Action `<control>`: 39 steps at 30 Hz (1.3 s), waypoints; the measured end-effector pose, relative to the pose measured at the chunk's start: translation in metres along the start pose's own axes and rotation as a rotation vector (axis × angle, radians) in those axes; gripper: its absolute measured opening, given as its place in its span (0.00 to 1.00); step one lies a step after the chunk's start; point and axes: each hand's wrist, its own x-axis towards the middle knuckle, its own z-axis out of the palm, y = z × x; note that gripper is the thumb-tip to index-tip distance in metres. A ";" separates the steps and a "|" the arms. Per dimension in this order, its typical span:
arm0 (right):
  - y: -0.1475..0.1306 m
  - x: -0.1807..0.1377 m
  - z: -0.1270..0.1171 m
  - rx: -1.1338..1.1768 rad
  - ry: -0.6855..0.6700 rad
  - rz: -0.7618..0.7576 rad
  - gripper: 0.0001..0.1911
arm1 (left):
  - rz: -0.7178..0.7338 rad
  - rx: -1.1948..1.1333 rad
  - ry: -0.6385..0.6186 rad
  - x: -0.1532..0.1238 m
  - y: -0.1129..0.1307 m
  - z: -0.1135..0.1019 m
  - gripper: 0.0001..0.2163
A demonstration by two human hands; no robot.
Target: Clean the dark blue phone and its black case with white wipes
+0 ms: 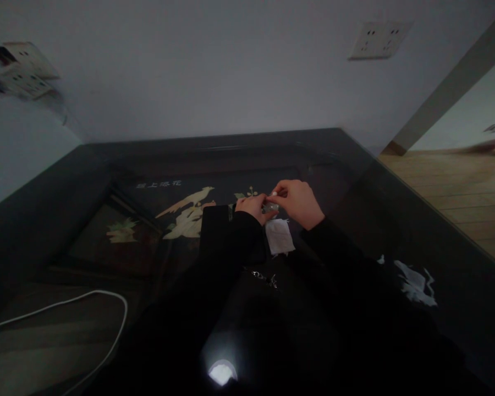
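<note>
My left hand [251, 207] is closed round a small clear container [271, 207], which looks like glass or plastic; its lower part is partly covered by my fingers. At the top of that container, my right hand [300, 202] pinches a small white piece [274, 193], too small to tell whether it is a cap or something else. Just below both hands lies a white square of cloth [279, 236] with frayed edges. A flat black object [214, 225] rests under my left wrist and sleeve. Nearer to me is a small silvery chain [264, 278].
Torn white scraps [416, 283] lie on the right of the dark glossy table [355, 165]. A white cable [103, 292] curves across the left front. Bird and flower decoration [185, 217] shows on the tabletop. Wall sockets [380, 40] are behind; a bright light spot [223, 373] reflects in front.
</note>
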 end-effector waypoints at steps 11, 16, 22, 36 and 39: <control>0.005 0.001 -0.001 0.144 -0.091 -0.084 0.09 | 0.005 -0.018 0.007 0.001 -0.002 0.001 0.18; 0.006 0.002 0.000 0.141 -0.072 -0.050 0.15 | -0.002 -0.018 0.007 -0.001 0.000 -0.001 0.17; 0.007 0.001 0.000 0.082 -0.021 -0.028 0.05 | 0.000 -0.007 0.005 -0.002 0.001 -0.001 0.17; 0.001 0.000 -0.002 0.098 -0.044 -0.035 0.05 | -0.001 0.006 0.003 -0.002 0.001 0.000 0.17; 0.001 0.001 -0.006 0.127 -0.054 -0.052 0.08 | 0.001 0.002 0.007 -0.001 0.000 0.001 0.16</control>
